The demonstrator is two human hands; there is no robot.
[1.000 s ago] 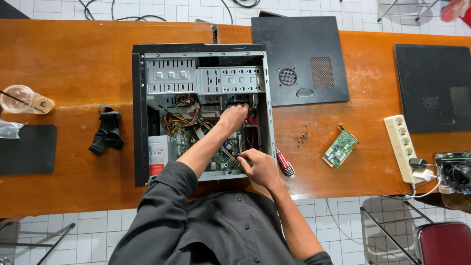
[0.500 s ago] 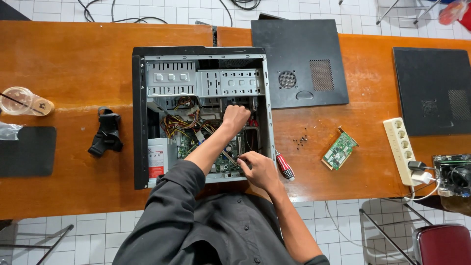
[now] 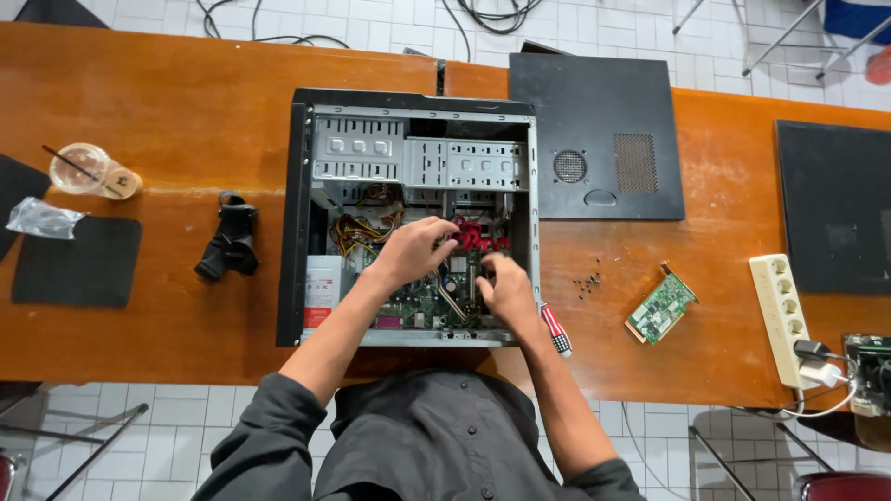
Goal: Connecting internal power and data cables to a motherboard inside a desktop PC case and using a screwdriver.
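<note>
Table (image 3: 186, 93) glossy orange-brown wood. Computer case (image 3: 297, 213) black outside, bare grey steel inside — green motherboard (image 3: 422, 306), red cables (image 3: 473, 237), yellow/orange wire bundle (image 3: 357, 229). Side panel (image 3: 594, 121) matte black with dotted vent grilles. Expansion card (image 3: 661, 308) green. Screwdriver (image 3: 555, 329) red handle, black-and-white checked grip. Power strip (image 3: 780, 315) cream — floor (image 3: 121, 427) white tile, grey grout.

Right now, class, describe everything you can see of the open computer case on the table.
The computer case lies on its side on the orange wooden table, its side panel off. It has a black outer frame and grey metal drive bays at the top. Inside are bundled coloured wires, red cables and a green circuit board. Both hands reach in: the left hand is among the cables and the right hand is over the board. A red-handled screwdriver lies beside its lower right corner.
</note>
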